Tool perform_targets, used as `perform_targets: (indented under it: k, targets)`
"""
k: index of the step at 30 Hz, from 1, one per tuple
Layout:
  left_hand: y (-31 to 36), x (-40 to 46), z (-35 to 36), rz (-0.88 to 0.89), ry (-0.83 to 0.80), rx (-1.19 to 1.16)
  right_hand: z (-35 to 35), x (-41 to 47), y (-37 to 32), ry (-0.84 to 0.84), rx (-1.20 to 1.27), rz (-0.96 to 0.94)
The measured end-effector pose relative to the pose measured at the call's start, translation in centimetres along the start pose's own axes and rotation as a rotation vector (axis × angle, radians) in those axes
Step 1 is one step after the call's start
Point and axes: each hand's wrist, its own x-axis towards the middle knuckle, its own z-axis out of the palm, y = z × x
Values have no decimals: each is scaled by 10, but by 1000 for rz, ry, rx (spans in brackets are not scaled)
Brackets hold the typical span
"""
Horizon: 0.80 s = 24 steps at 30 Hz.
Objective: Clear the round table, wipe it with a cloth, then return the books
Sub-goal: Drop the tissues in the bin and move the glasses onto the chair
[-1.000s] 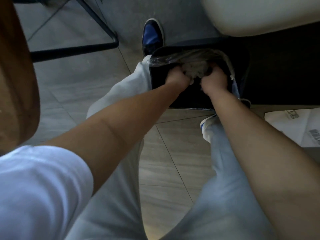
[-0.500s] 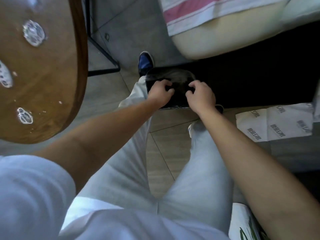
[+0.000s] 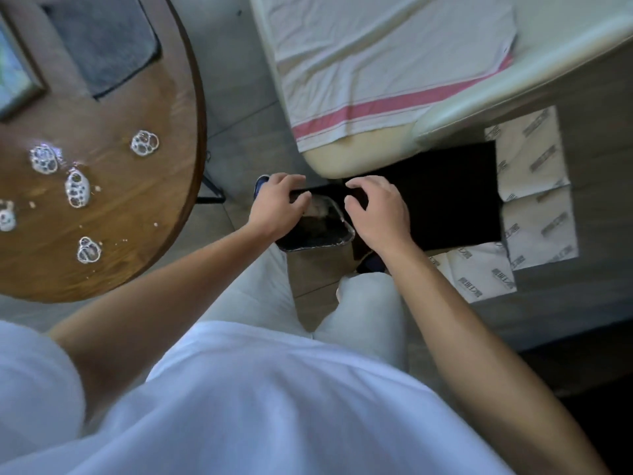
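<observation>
The round wooden table [image 3: 171,186] fills the upper left, with several blobs of white foam [image 3: 77,188] on its top. A grey cloth [image 3: 102,42] lies on the table's far part, beside a framed book or picture [image 3: 13,80] at the left edge. A small black bin with a plastic liner [image 3: 318,234] stands on the floor by my feet, with crumpled waste inside. My left hand [image 3: 277,204] hovers over the bin's left rim, fingers loosely curled and holding nothing. My right hand [image 3: 376,207] hangs just right of the bin, fingers relaxed and empty.
A cream chair [image 3: 445,108] draped with a white towel with a pink stripe [image 3: 376,70] stands behind the bin. A black mat [image 3: 445,200] lies under it. Printed paper sheets [image 3: 534,186] are spread on the floor at right.
Both hands have let go of the waste they pressed into the bin and lifted above its rim. My view has risen and swung left, bringing the table top into sight.
</observation>
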Motion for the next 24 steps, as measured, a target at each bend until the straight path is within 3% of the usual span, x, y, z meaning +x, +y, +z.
perform_targets:
  k: [12,18,24]
  targets:
    - [46,-162,-118,162,474,-116,-109,-91,-113,146,2,-419]
    - [10,-237,-185,255,698,89,-135,-146,-177,236,-87,-591]
    - [-34,-292,-253,275,918,108,-122,-186,-244,323,-135,-706]
